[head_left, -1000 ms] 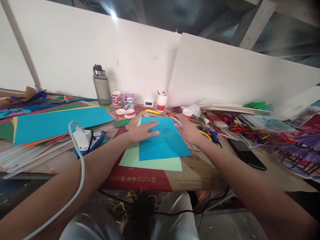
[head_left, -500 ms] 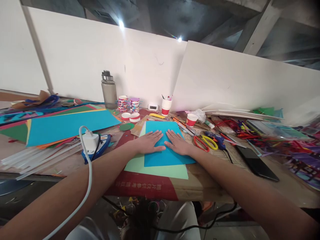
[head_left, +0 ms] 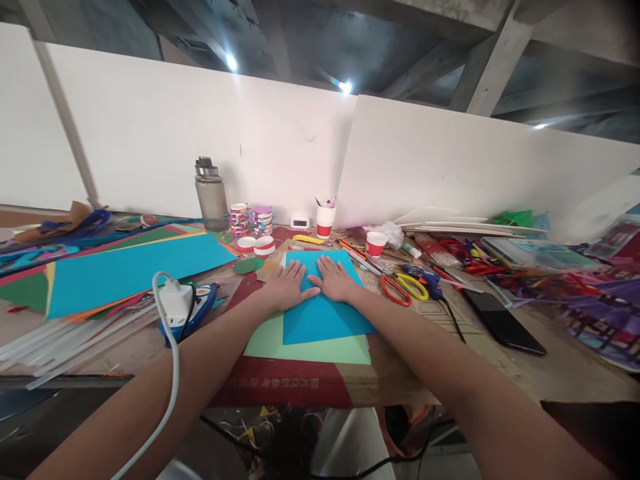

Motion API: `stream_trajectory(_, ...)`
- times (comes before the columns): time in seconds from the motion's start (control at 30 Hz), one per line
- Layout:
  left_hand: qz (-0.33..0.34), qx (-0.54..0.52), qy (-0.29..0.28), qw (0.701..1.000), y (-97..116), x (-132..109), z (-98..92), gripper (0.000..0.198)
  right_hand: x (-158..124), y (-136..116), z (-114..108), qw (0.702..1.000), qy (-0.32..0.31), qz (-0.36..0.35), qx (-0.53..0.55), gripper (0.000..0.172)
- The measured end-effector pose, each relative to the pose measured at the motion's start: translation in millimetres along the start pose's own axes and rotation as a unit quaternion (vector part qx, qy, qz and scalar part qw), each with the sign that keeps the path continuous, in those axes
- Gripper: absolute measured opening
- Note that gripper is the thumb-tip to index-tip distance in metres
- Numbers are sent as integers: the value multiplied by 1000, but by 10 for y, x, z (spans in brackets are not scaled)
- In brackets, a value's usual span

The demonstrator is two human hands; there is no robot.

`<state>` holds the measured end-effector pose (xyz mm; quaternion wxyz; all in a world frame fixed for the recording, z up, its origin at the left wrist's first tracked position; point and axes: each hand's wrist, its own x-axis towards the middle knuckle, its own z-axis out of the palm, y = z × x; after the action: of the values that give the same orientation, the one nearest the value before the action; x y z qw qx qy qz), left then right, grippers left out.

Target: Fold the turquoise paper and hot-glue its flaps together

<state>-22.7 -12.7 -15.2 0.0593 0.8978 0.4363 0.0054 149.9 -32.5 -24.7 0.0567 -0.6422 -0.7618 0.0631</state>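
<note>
Where the fingers (head_left: pixel 295 271) rest flat, the blue paper (head_left: pixel 323 323) lies underneath.

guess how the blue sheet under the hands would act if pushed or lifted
The blue sheet would probably slide over the pale green sheet, since their edges sit offset. It looks thin, so it is likely light and may sag when lifted by one corner.

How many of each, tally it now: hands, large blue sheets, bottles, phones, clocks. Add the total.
Left hand and right hand: 2
Central blue sheet and outer blue sheet: 2
Bottle: 1
Phone: 1
Clock: 1
Total: 7
</note>
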Motion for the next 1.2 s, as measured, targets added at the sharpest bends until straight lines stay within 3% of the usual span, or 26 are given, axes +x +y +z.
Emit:
stream_trajectory(0.13,38,17,23,999,37,-46,-5,94,0,19,5,1000,13,-6,8,84)
stream_trajectory(0.3,111,15,28,993,28,-102,18,93,-13,47,-16,998,30,-5,61,74)
stream_trajectory(0.4,119,0,15,993,6,-116,-30,92,-56,91,-68,987,98,-5,124,70)
stream_trajectory(0.5,91,-45,34,994,20,-132,-177,77,-103,112,-91,980,160,-38,111,73)
stream_trajectory(0.6,-11,-125,126,984,46,-158,-368,70,-117,96,-50,992,67,-83,64,77)
stream_trajectory(0.7,-27,-159,234,959,21,-163,-483,58,-110,59,-28,994,1,-91,57,81)
stream_trajectory(0.83,-35,-216,285,933,-92,-113,-471,42,-161,-59,-120,990,71,-82,93,80)
stream_trajectory(0.9,-46,-250,306,917,-130,-87,-447,39,-217,-160,-161,983,96,-118,103,78)
stream_trajectory(1.03,-44,-272,326,904,-107,-77,-416,34,-308,-340,-136,966,-13,-239,94,72)
stream_trajectory(1.13,-9,-258,296,920,-47,-88,-338,39,-327,-392,-86,967,-14,-237,96,69)
stream_trajectory(1.2,23,-241,243,939,-13,-95,-242,48,-323,-399,-59,968,-1,-229,102,66)
